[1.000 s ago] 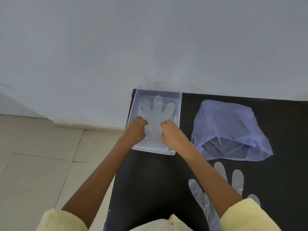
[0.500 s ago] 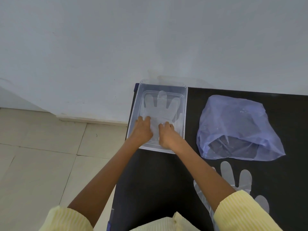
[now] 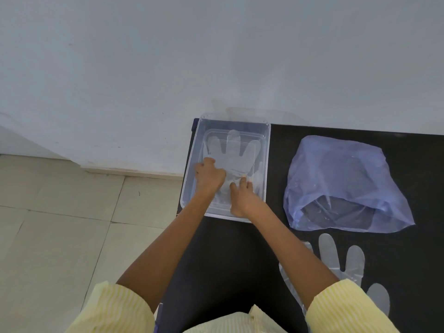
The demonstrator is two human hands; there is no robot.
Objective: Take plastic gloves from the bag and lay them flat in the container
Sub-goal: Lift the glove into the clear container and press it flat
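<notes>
Already one glove (image 3: 231,156) lies in the container (image 3: 267,164) at the table's (image 3: 240,255) far left corner, left hand (image 3: 209,177) curled and right hand (image 3: 241,195) spread, both pressing it flat. Rightward, the bag (image 3: 341,179) possibly holds more; another glove (image 3: 346,265) waits at the near edge.

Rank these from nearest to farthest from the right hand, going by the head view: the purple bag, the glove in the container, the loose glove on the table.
From the right hand:
1. Glove in the container, under the fingertips.
2. Purple bag, to its right.
3. Loose glove on the table, near right, below the bag.
</notes>
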